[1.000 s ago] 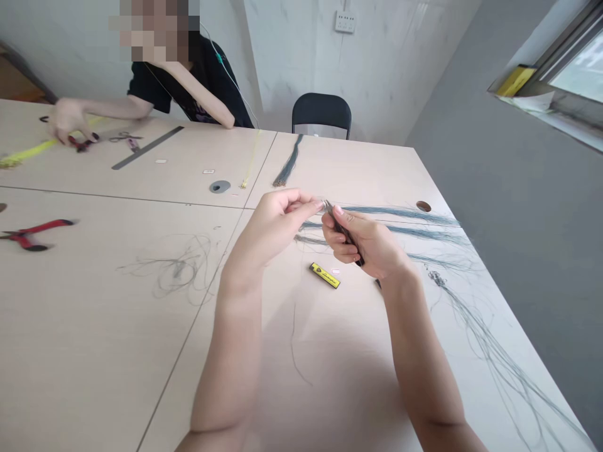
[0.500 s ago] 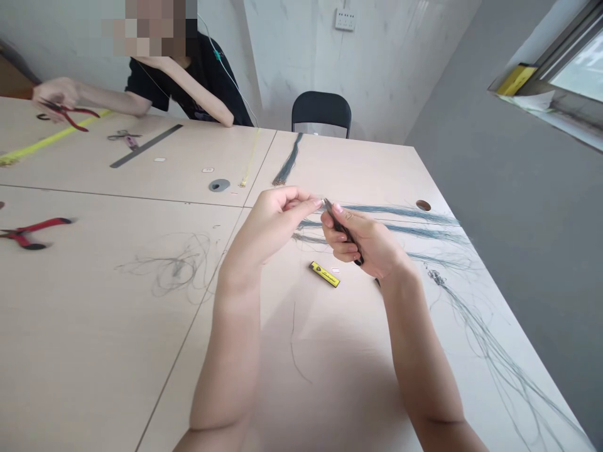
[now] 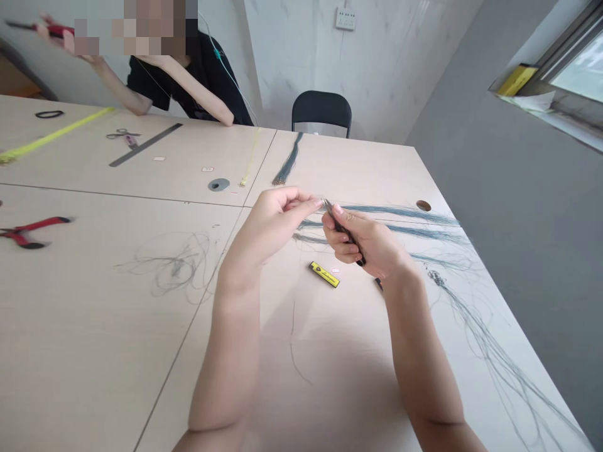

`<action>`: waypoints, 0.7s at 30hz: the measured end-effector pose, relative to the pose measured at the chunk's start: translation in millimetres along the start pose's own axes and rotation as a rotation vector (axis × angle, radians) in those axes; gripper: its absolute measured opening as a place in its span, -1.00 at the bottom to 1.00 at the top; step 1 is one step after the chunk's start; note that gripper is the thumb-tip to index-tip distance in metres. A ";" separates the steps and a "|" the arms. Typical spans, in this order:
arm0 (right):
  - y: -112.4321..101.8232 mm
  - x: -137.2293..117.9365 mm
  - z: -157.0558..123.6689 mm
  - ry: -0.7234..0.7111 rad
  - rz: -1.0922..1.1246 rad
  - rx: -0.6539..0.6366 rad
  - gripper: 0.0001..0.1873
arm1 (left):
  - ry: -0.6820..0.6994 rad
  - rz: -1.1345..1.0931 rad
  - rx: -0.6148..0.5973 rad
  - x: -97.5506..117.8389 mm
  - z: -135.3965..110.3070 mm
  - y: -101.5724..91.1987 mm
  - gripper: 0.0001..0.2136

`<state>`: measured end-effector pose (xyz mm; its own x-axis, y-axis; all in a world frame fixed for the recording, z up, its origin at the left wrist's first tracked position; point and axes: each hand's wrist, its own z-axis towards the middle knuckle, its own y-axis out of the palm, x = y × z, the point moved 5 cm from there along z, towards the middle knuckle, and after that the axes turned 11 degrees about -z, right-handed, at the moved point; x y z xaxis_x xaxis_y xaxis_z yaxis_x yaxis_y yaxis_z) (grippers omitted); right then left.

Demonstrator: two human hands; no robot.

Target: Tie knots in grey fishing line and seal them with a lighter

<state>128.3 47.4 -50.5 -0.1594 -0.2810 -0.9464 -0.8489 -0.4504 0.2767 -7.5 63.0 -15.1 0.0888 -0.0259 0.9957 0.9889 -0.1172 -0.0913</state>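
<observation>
Right hand [image 3: 365, 245] clenches dark tweezers [image 3: 343, 226], probably; left hand [image 3: 273, 229] pinches beside their tip, held item unclear. Grey-green fibre strands [image 3: 400, 215] lie just beyond on the table [image 3: 358, 169].

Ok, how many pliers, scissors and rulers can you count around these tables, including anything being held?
Red-handled pliers: 2, the second held up in a co-worker's hand
Scissors: 1
Metal ruler: 1
Total: 4
</observation>
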 end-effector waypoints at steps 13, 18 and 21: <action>-8.8 -11.0 -6.3 -0.138 -0.211 0.219 -0.68 | -0.023 -0.006 0.037 0.8 -1.0 -7.4 -0.85; -2.6 25.2 -25.6 -0.243 -0.860 0.427 -0.75 | -0.025 -0.007 0.113 -0.1 -2.5 -22.9 -0.84; 8.4 85.7 -32.5 -0.204 -1.209 0.369 -0.74 | -0.012 0.014 0.146 -0.4 -3.4 -29.1 -0.82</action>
<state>124.0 -8.0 -123.9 0.7615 0.2903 -0.5795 -0.5907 -0.0571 -0.8049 -36.7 63.0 -12.9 0.1029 -0.0141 0.9946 0.9943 0.0286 -0.1024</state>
